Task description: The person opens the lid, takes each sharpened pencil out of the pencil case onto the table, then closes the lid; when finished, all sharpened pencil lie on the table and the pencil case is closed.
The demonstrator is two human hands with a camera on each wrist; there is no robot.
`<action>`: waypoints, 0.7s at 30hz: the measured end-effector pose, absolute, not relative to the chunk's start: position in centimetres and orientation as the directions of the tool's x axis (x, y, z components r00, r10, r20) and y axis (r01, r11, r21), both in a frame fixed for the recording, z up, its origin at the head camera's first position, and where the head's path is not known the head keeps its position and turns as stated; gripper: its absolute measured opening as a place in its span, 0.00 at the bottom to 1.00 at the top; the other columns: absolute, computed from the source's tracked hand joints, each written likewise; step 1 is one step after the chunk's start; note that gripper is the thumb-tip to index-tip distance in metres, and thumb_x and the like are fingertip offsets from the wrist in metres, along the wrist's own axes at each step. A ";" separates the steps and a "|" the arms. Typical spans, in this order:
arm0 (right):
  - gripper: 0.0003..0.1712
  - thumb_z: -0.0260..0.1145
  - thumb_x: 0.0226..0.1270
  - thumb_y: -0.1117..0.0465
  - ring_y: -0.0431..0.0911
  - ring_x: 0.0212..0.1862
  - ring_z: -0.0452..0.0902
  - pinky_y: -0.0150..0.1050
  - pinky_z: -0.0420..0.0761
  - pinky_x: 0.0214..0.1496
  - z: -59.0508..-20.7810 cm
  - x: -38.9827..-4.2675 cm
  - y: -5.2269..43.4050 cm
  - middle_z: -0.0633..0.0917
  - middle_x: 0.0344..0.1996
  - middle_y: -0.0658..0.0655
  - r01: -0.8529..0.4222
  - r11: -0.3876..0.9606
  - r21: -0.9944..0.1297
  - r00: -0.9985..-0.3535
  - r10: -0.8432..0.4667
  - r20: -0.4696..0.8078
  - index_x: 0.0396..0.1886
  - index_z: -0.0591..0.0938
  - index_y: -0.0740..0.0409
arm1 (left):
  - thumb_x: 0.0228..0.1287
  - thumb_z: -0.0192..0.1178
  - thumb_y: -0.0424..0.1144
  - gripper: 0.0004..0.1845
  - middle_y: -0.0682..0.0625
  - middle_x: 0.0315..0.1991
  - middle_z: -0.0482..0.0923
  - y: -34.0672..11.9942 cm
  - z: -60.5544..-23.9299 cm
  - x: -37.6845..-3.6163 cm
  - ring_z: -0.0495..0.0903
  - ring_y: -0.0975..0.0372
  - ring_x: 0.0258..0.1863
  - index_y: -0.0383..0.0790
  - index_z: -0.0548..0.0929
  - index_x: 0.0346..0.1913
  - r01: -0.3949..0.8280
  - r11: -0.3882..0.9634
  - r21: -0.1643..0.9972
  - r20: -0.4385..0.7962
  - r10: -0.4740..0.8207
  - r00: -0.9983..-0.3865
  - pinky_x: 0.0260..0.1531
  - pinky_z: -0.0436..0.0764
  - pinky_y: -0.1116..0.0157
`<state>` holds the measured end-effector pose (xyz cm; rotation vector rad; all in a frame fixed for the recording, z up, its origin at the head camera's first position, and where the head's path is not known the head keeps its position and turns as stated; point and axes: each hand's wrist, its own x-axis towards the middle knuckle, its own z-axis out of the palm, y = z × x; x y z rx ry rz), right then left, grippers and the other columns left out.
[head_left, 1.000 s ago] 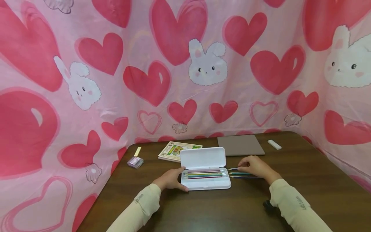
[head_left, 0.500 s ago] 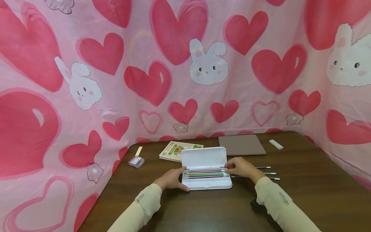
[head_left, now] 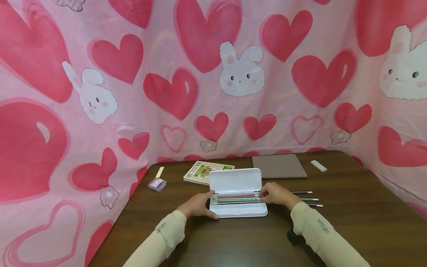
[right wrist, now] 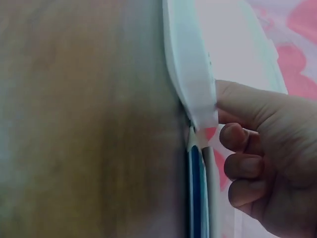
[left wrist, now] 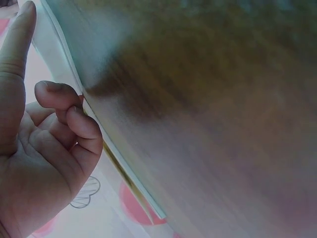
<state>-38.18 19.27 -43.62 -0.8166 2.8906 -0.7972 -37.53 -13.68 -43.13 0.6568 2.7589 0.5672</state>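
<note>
A white pencil case (head_left: pixel 237 211) lies open on the brown table (head_left: pixel 350 207), its lid standing up at the back. Several coloured pencils (head_left: pixel 235 200) lie in its tray. My left hand (head_left: pixel 199 206) holds the case's left end, thumb along the front corner. My right hand (head_left: pixel 274 194) sits at the case's right end with curled fingers. In the right wrist view its thumb (right wrist: pixel 237 101) presses against the case's rim (right wrist: pixel 190 74), and it seems to pinch a pencil end there. Three loose pencils (head_left: pixel 308 199) lie on the table behind that hand.
A picture book (head_left: pixel 207 172), a grey pad (head_left: pixel 278 166) and a white eraser (head_left: pixel 318 165) lie along the back. A small pink box (head_left: pixel 156 184) and a yellow strip (head_left: pixel 159 172) sit at the left. Heart-and-bunny cloth (head_left: pixel 100 111) walls the table in.
My right hand has moved left, from over the loose pencils to the right end of the case. The left hand has stayed on the case.
</note>
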 end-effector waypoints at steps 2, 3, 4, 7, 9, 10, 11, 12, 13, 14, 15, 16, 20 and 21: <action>0.05 0.72 0.52 0.58 0.37 0.21 0.66 0.29 0.69 0.23 -43.5 -38.4 19.1 0.76 0.16 0.44 -0.477 0.738 -0.477 -0.861 -0.501 0.086 0.26 0.86 0.55 | 0.38 0.70 0.61 0.55 0.45 0.67 0.64 -13.7 -43.1 -37.6 0.65 0.53 0.65 0.41 0.60 0.70 0.375 0.824 0.426 -0.151 0.473 -0.868 0.63 0.66 0.51; 0.05 0.72 0.51 0.58 0.37 0.21 0.66 0.29 0.69 0.23 -43.5 -38.5 19.1 0.76 0.16 0.44 -0.470 0.748 -0.469 -0.865 -0.497 0.074 0.25 0.86 0.54 | 0.38 0.70 0.61 0.55 0.45 0.67 0.63 -13.7 -43.1 -37.6 0.65 0.53 0.65 0.41 0.60 0.70 0.372 0.825 0.426 -0.153 0.471 -0.869 0.63 0.66 0.51; 0.04 0.73 0.51 0.58 0.37 0.22 0.66 0.30 0.69 0.24 -43.4 -38.5 19.0 0.76 0.16 0.44 -0.459 0.757 -0.465 -0.869 -0.490 0.061 0.24 0.86 0.54 | 0.38 0.70 0.61 0.55 0.45 0.67 0.63 -13.7 -43.1 -37.5 0.65 0.53 0.65 0.41 0.60 0.70 0.369 0.825 0.428 -0.154 0.469 -0.870 0.63 0.66 0.51; 0.05 0.73 0.49 0.59 0.39 0.23 0.67 0.32 0.70 0.26 -43.1 -38.6 18.6 0.77 0.17 0.45 -0.419 0.785 -0.456 -0.887 -0.462 0.019 0.23 0.85 0.53 | 0.39 0.70 0.61 0.54 0.46 0.67 0.63 -13.6 -43.0 -37.5 0.64 0.53 0.65 0.42 0.60 0.70 0.362 0.825 0.433 -0.157 0.465 -0.871 0.63 0.65 0.51; 0.05 0.74 0.49 0.59 0.40 0.24 0.68 0.33 0.70 0.27 -42.9 -38.6 18.4 0.76 0.18 0.45 -0.398 0.798 -0.452 -0.895 -0.446 -0.001 0.23 0.84 0.53 | 0.39 0.70 0.61 0.54 0.46 0.68 0.63 -13.6 -43.0 -37.5 0.64 0.53 0.65 0.42 0.59 0.70 0.356 0.826 0.437 -0.160 0.461 -0.873 0.63 0.65 0.51; 0.05 0.74 0.49 0.59 0.40 0.24 0.68 0.33 0.70 0.27 -42.9 -38.6 18.4 0.76 0.17 0.46 -0.393 0.801 -0.451 -0.896 -0.444 -0.007 0.23 0.84 0.52 | 0.38 0.70 0.61 0.55 0.46 0.68 0.63 -13.6 -43.0 -37.5 0.64 0.53 0.65 0.43 0.59 0.70 0.357 0.826 0.436 -0.160 0.461 -0.873 0.63 0.65 0.51; 0.05 0.73 0.50 0.59 0.40 0.24 0.67 0.32 0.70 0.27 -42.9 -38.6 18.3 0.76 0.17 0.46 -0.393 0.803 -0.448 -0.896 -0.445 -0.012 0.23 0.84 0.52 | 0.38 0.70 0.61 0.55 0.46 0.68 0.63 -13.7 -43.0 -37.5 0.64 0.53 0.65 0.43 0.59 0.70 0.358 0.826 0.436 -0.159 0.462 -0.873 0.63 0.65 0.51; 0.05 0.73 0.50 0.59 0.40 0.24 0.67 0.32 0.70 0.27 -42.8 -38.6 18.3 0.75 0.17 0.46 -0.401 0.803 -0.442 -0.892 -0.451 -0.010 0.23 0.83 0.52 | 0.38 0.70 0.61 0.55 0.46 0.68 0.63 -13.7 -43.0 -37.5 0.64 0.53 0.65 0.43 0.59 0.70 0.358 0.826 0.436 -0.159 0.462 -0.873 0.63 0.65 0.51; 0.05 0.73 0.50 0.59 0.39 0.23 0.67 0.32 0.69 0.26 -42.8 -38.6 18.4 0.75 0.17 0.46 -0.411 0.799 -0.440 -0.887 -0.461 -0.008 0.23 0.83 0.53 | 0.38 0.70 0.61 0.55 0.46 0.68 0.63 -13.7 -43.0 -37.6 0.64 0.53 0.66 0.43 0.59 0.70 0.359 0.826 0.435 -0.157 0.463 -0.872 0.63 0.65 0.51; 0.06 0.73 0.51 0.59 0.39 0.23 0.67 0.31 0.69 0.26 -42.8 -38.5 18.4 0.74 0.17 0.46 -0.418 0.795 -0.439 -0.883 -0.468 -0.007 0.23 0.83 0.53 | 0.38 0.70 0.61 0.55 0.46 0.68 0.63 -13.7 -43.1 -37.6 0.64 0.53 0.65 0.43 0.59 0.70 0.361 0.825 0.434 -0.156 0.464 -0.872 0.63 0.65 0.51; 0.06 0.72 0.51 0.59 0.38 0.23 0.66 0.31 0.69 0.26 -42.8 -38.5 18.4 0.74 0.17 0.45 -0.426 0.792 -0.437 -0.879 -0.476 -0.005 0.23 0.82 0.53 | 0.38 0.70 0.62 0.55 0.46 0.68 0.63 -13.7 -43.1 -37.6 0.64 0.53 0.65 0.43 0.59 0.70 0.363 0.825 0.432 -0.154 0.464 -0.872 0.63 0.65 0.51; 0.06 0.72 0.52 0.59 0.38 0.23 0.66 0.30 0.68 0.25 -42.8 -38.4 18.4 0.74 0.17 0.46 -0.438 0.787 -0.435 -0.873 -0.487 -0.001 0.23 0.82 0.53 | 0.38 0.70 0.62 0.55 0.46 0.68 0.63 -13.7 -43.1 -37.6 0.64 0.54 0.65 0.43 0.59 0.70 0.364 0.825 0.431 -0.153 0.465 -0.872 0.63 0.65 0.51; 0.07 0.71 0.53 0.61 0.37 0.22 0.65 0.30 0.67 0.24 -42.5 -38.2 18.3 0.72 0.16 0.46 -0.459 0.764 -0.453 -0.861 -0.509 0.013 0.22 0.80 0.55 | 0.38 0.70 0.62 0.55 0.46 0.67 0.63 -13.7 -43.1 -37.6 0.65 0.53 0.65 0.43 0.60 0.70 0.361 0.827 0.432 -0.156 0.462 -0.873 0.63 0.66 0.51; 0.08 0.71 0.53 0.61 0.37 0.22 0.65 0.29 0.67 0.24 -42.5 -38.1 18.3 0.72 0.16 0.46 -0.466 0.760 -0.453 -0.858 -0.513 0.022 0.22 0.79 0.55 | 0.38 0.70 0.62 0.55 0.46 0.67 0.63 -13.6 -43.1 -37.6 0.65 0.53 0.65 0.43 0.60 0.70 0.360 0.828 0.431 -0.156 0.461 -0.874 0.63 0.66 0.51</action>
